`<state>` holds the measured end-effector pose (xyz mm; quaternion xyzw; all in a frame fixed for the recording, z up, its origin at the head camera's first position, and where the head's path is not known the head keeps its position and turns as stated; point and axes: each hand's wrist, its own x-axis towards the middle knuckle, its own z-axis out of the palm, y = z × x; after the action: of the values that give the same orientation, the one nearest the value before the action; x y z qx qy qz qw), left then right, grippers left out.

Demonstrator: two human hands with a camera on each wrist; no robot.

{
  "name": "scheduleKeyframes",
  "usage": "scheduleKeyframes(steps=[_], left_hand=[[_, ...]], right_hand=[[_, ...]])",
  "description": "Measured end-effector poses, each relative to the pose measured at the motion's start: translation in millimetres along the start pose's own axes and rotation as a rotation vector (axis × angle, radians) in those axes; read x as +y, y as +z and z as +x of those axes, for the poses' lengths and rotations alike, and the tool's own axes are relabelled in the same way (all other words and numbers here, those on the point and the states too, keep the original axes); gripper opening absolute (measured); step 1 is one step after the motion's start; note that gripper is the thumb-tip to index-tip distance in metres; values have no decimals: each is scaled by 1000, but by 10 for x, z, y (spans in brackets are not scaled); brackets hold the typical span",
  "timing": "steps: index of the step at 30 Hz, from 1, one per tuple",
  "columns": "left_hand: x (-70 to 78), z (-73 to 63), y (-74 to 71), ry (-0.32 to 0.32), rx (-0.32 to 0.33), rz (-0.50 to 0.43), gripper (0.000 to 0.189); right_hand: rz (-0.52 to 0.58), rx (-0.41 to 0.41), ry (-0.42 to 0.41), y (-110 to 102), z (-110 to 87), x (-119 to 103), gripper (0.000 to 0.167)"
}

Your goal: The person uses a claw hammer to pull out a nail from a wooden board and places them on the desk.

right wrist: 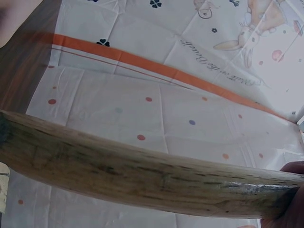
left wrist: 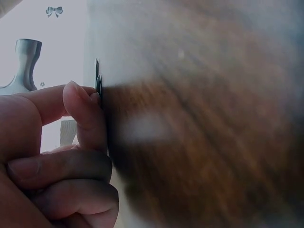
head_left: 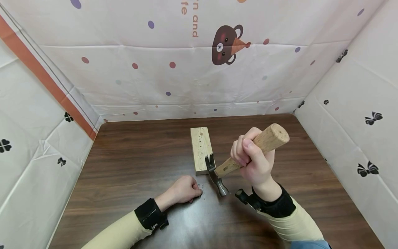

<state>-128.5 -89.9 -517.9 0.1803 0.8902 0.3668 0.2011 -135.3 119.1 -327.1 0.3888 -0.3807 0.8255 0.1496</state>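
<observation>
My right hand grips the wooden handle of a claw hammer, raised over the table. Its dark claw overlaps the near right corner of a pale wooden block in the head view, and the striking face points down toward me. In the right wrist view the handle crosses the picture. Low on the table, my left hand has its thumb and forefinger pinched at one of two thin nails. The left wrist view shows nail points sticking out past these fingertips.
The block lies flat on the dark wooden table, with small dark marks on its top. White printed sheets stand along the back and both sides. Black straps with small cameras circle both wrists.
</observation>
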Motion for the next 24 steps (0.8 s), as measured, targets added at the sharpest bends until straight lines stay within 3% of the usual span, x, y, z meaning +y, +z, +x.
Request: scheduleKeyframes(steps=[24], left_hand=[[4, -8, -14, 19, -28, -54, 27]], right_hand=[[-18, -3, -4, -8, 21, 9, 22]])
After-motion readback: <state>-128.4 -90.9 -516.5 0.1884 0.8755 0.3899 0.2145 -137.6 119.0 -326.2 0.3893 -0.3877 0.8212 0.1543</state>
